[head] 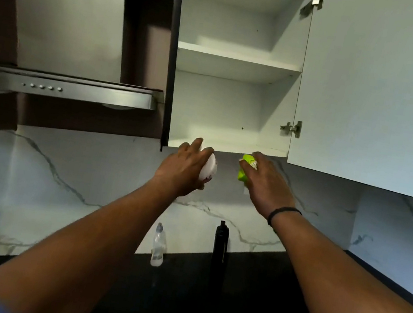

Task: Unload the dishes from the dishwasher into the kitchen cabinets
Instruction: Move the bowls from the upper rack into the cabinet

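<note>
Both arms reach up toward the open wall cabinet (238, 64), whose two white shelves hold nothing I can see. My left hand (184, 167) grips a white cup (208, 169) with a dark red print, just below the cabinet's bottom edge. My right hand (264, 182) holds a lime-green cup (244, 169), also just under that bottom shelf, a little right of centre. The two cups are about a hand's width apart. The dishwasher is out of view.
The cabinet door (383, 90) stands open to the right. A steel range hood (60, 89) juts out at the left. On the black counter (289, 274) below stand a clear plastic bottle (158, 248) and a black bottle (220, 246) against the marble backsplash.
</note>
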